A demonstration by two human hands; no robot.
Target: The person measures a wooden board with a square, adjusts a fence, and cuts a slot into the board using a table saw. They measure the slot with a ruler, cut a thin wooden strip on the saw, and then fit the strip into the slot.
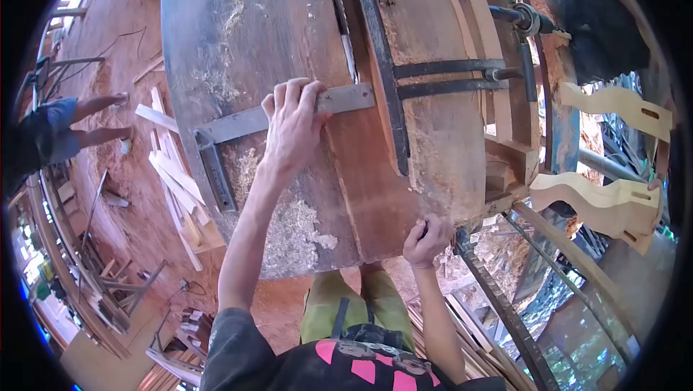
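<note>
A metal try square (245,122) lies across the wooden saw table (191,37), its stock near the table's left edge. My left hand (292,128) is closed over the square's blade, fingers curled round its far edge. Under the blade's right end lies a reddish-brown wooden surface (375,207), beside a dark metal fence (382,66). A thin saw blade (343,23) shows edge-on beyond the square. My right hand (428,242) is closed at the table's near right edge; anything inside its curled fingers is hidden.
Sawdust (296,236) lies in patches on the table. Clamp bars (451,77) run right from the fence. Curved wooden pieces (603,203) jut out at the right. Cut strips (173,174) lie on the ground to the left, near another person's legs (97,120).
</note>
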